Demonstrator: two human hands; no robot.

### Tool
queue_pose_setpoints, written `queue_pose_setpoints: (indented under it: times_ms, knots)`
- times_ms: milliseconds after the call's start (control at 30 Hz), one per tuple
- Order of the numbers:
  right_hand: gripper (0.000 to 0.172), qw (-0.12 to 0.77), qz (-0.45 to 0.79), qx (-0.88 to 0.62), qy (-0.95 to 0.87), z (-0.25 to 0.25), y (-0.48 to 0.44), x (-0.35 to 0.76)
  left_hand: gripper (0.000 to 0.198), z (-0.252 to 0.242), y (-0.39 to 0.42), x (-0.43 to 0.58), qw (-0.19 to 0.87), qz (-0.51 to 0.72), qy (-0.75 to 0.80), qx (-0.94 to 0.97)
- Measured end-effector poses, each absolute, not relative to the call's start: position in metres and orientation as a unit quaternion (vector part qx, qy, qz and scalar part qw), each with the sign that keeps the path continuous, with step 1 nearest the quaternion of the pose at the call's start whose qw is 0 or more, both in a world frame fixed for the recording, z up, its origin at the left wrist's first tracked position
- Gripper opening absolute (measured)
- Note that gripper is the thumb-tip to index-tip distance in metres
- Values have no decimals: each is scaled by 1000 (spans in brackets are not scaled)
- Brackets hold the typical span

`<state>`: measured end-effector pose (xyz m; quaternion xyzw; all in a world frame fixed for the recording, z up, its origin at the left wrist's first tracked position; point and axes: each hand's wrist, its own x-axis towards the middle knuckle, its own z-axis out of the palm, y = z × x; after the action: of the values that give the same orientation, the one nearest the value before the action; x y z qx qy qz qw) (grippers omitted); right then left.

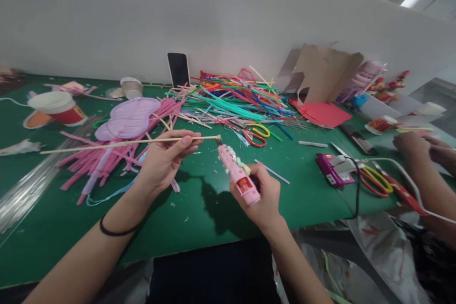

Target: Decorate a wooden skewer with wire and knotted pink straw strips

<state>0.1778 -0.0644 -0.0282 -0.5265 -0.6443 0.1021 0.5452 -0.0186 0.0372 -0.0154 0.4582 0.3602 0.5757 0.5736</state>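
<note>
My left hand (162, 159) pinches a long thin wooden stick (107, 145) near its right end, and the stick runs level out to the left. In my right hand (261, 194) is a pink glue gun (233, 161), dotted with pale blobs and pointing up and away. Its dark nozzle is at the stick's right end, where a small whitish lump shows; whether they touch is hard to tell. Behind my left hand lie a lilac padded shape (130, 116) and a heap of pink pipe cleaners (80, 159).
Many coloured pipe cleaners (231, 97) are piled at the back, with scissors (254, 137) before them. A phone (178, 70) leans on the wall. Paper cups (57, 107) stand left. Right are red paper (322, 114), a purple power bank (331, 171) with cables, and another person's hands (413, 149).
</note>
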Motion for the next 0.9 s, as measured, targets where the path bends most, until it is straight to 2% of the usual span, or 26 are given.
queue_pose_setpoints:
  times_ms: [900]
  knots:
    - [18, 560, 104, -517, -639, -31, -62, 178, 18, -12, 36, -17, 605, 577, 333, 435]
